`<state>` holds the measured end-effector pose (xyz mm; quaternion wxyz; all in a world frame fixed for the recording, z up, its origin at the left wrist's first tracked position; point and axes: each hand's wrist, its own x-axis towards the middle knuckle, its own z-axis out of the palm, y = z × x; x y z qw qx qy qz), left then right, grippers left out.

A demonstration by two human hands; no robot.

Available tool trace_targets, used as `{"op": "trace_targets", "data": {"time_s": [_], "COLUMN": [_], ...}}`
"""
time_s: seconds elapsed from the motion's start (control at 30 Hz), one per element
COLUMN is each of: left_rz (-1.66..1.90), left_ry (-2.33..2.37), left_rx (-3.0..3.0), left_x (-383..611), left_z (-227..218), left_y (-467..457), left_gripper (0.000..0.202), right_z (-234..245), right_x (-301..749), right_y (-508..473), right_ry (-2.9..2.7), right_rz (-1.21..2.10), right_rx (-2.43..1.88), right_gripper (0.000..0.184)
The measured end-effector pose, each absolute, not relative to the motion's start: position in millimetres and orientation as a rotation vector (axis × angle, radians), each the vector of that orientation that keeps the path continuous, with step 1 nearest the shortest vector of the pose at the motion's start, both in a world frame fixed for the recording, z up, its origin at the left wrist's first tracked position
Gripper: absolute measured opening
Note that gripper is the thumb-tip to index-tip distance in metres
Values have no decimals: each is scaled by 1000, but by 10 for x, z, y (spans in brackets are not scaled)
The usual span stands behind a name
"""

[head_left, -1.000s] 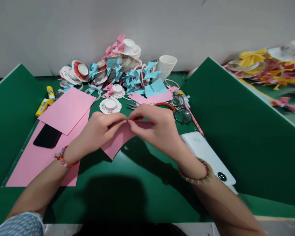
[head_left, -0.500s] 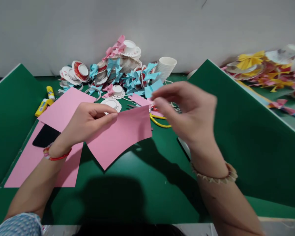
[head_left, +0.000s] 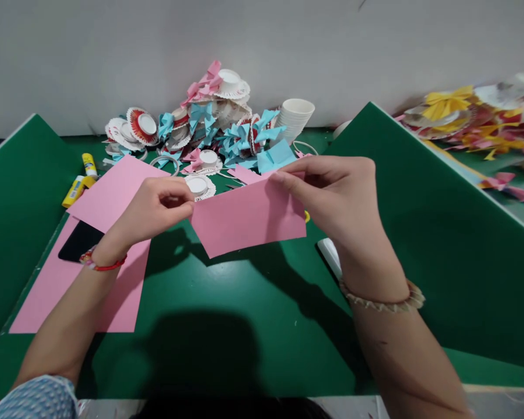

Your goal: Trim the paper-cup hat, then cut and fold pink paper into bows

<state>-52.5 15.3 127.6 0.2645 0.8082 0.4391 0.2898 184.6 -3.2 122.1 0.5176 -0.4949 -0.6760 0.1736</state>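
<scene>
A piece of pink paper (head_left: 250,220) is held up over the green table, its lower edge hanging free. My left hand (head_left: 159,205) pinches it at the upper left corner, fingers curled closed. At the top edge towards the right, my right hand (head_left: 338,195) grips the paper between thumb and fingers. Behind the paper lie a blue paper piece (head_left: 276,156) and a small white paper hat (head_left: 198,186). Scissors behind it are mostly hidden; a bit of yellow handle shows beside my right fingers.
Pink sheets (head_left: 113,189) and a black phone (head_left: 79,241) lie at left, near yellow glue sticks (head_left: 73,191). Paper hats with bows (head_left: 209,119) are heaped by the wall, beside stacked white cups (head_left: 296,119). Green dividers (head_left: 436,244) rise on both sides. A white object (head_left: 330,256) lies by my right wrist.
My right hand has come down and taken hold of the paper's top edge. The paper has shifted right and up, and my left grip is now at its corner.
</scene>
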Motion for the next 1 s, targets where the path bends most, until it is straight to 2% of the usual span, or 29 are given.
{"op": "trace_targets", "data": {"time_s": [0.17, 0.3, 0.37, 0.43, 0.5, 0.63, 0.7, 0.83, 1.0], "left_rz": [633, 598, 765, 945, 1026, 1014, 1022, 992, 973], "left_ry": [1502, 1113, 1015, 1031, 1048, 1027, 1028, 998, 1019], "left_rx": [2013, 1292, 1070, 994, 1000, 1063, 1105, 1199, 1320], "left_x": [-616, -406, -275, -205, -214, -337, -377, -385, -367], "left_z": [1228, 1196, 1181, 1172, 1178, 1224, 1242, 1250, 1238], "left_y": [236, 138, 72, 29, 13, 24, 25, -1, -48], "left_gripper": [18, 35, 27, 12, 9, 18, 21, 20, 17], "right_z": [1235, 1204, 1144, 1088, 1060, 1080, 1096, 1111, 1108], "right_x": [1906, 1682, 1503, 1368, 1330, 1506, 1612, 1673, 1629], "right_y": [-5, -174, -284, -357, -364, -199, -100, -32, -74], "right_ry": [-1513, -1728, -2057, -2344, -2349, -1656, -1552, -1525, -1423], "right_rz": [139, -192, -253, -155, 16, 199, 468, 1034, 1013], "right_rx": [-1146, -904, -652, -476, -487, -967, -1070, -1054, -1076], "right_gripper": [14, 13, 13, 21, 23, 13, 7, 9, 8]}}
